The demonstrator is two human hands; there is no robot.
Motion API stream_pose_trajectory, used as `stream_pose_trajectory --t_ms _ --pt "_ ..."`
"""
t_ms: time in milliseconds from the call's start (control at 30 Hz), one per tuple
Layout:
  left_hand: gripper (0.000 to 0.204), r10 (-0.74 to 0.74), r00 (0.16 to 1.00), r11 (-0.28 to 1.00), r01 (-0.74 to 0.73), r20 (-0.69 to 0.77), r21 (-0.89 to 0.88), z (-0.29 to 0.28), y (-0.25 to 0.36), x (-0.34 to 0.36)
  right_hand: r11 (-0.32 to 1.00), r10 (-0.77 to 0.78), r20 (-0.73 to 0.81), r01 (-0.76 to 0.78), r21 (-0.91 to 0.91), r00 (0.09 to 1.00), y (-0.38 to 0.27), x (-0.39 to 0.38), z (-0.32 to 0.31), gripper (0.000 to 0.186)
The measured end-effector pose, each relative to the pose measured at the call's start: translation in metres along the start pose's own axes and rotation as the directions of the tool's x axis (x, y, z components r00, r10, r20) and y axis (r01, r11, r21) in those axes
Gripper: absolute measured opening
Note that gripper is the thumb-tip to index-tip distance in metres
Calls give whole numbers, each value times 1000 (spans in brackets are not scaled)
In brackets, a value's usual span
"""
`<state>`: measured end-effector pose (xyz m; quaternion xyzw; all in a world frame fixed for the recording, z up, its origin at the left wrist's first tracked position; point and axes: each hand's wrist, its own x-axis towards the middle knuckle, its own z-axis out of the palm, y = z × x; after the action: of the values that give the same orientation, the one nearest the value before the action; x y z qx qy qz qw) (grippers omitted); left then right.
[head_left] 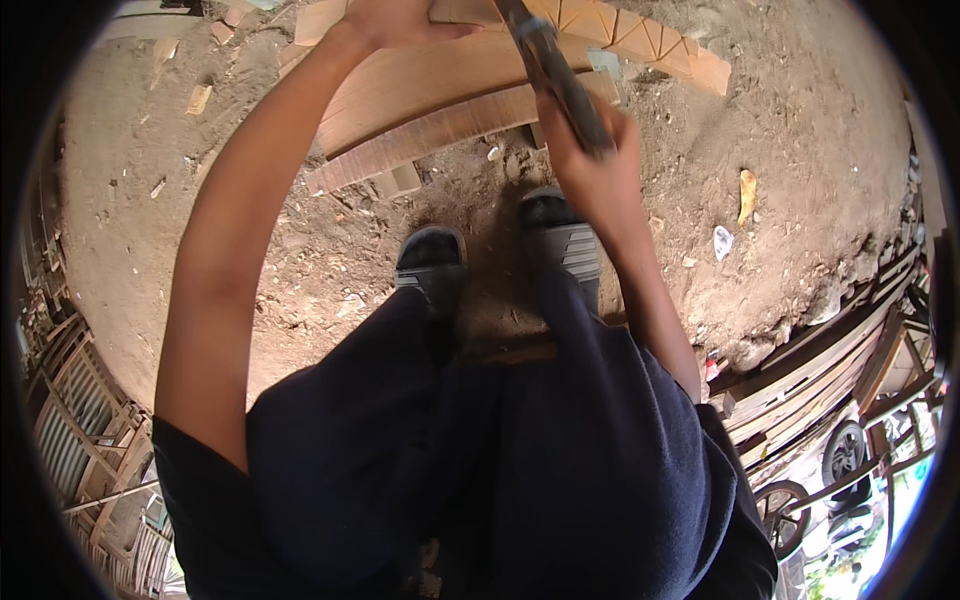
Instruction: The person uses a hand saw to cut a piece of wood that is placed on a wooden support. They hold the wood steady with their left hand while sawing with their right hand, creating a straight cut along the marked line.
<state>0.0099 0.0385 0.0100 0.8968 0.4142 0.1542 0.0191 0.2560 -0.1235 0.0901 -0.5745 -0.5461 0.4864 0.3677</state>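
Note:
My right hand [598, 150] is wrapped round the dark handle of a long tool [560, 80]. The handle slants up and left and has a grey-blue band. Its far end lies past the top edge, so I cannot tell the tool's kind. At the top edge, my left hand [395, 22] rests on or just over the wood, one finger stretched out to the right. Its other fingers are partly cut off. Below both hands lies a thick, pale brown wooden board [420, 100] with a rough near edge. Beyond it is a wooden strip [650, 42] marked with dark zigzag lines.
Small wooden blocks [400, 180] show under the board. My sandalled feet [432, 255] stand on dirt ground just nearer. A yellowish scrap [747, 195] and a crumpled clear piece [723, 242] lie to the right. Stacked planks [810, 390] and a motorcycle wheel [845, 460] appear lower right.

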Motion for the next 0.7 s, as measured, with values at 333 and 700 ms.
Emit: stream_pose_trajectory --t_ms 333,700 --pt "70 -105 989 994 106 105 1 -7 5 4 1000 -1 -34 1 9 999 2 6 3 14" --pt "70 -19 1000 998 19 2 67 0 1 -2 1000 16 14 -16 7 1000 -2 10 2 18"
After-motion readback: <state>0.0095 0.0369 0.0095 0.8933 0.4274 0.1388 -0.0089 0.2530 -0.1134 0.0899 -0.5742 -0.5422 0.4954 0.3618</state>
